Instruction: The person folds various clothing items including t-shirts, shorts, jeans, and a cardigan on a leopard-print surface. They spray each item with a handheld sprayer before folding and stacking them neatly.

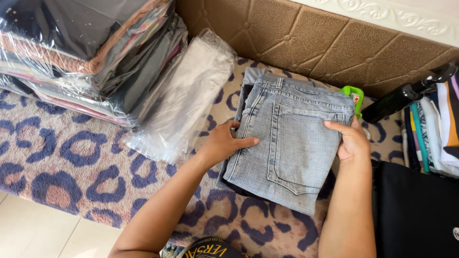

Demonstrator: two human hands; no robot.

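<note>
Light blue folded jeans, back pocket up, lie on top of a small stack of folded dark clothes on a leopard-print blanket. My left hand grips the stack's left edge, thumb on top of the denim and fingers under it. My right hand holds the right edge the same way, thumb over the pocket corner. Both hands enclose the stack from its two sides.
A pile of clothes in clear plastic bags stands at the back left, one pale bagged item leaning beside it. A green object pokes out behind the jeans. Striped folded clothes and a black item lie right. A brown padded wall runs behind.
</note>
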